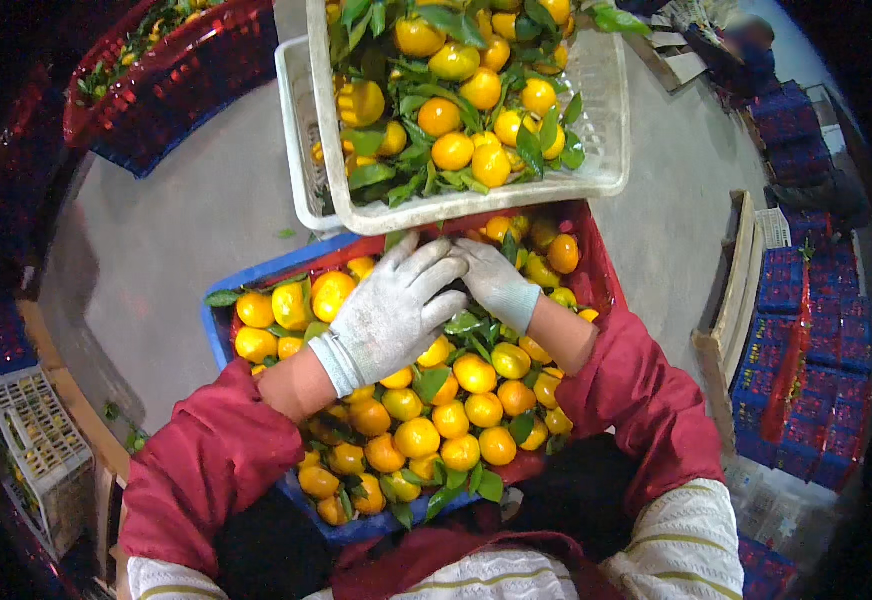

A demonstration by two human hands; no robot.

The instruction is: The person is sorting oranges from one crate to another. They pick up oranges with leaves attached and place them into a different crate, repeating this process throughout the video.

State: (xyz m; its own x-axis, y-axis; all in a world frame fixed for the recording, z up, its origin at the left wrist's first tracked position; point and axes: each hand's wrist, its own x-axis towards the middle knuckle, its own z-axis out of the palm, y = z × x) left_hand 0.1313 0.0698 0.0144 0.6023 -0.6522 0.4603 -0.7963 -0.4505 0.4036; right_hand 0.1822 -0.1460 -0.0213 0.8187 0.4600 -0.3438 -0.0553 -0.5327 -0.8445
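Both hands wear pale knitted gloves. My left hand (398,307) reaches over mandarins (475,373) in a blue plastic crate (218,330) with a red liner (602,262). Its fingers meet those of my right hand (497,283) near the crate's far side. Whatever lies beneath the fingertips is hidden, so a grip on fruit cannot be made out. Rows of mandarins, some with green leaves (443,504), fill the crate close to my body. Just beyond my fingers, a white plastic crate (473,206) holds more leafy mandarins (452,151) and overhangs the blue crate's far edge.
Another white crate (302,135) sits partly under the upper one. At far left stands a red-lined crate (173,97); lower left, a white slatted crate (38,427). Wooden boards (736,292) and stacked blue crates (803,352) line the right. A person (751,52) is at upper right.
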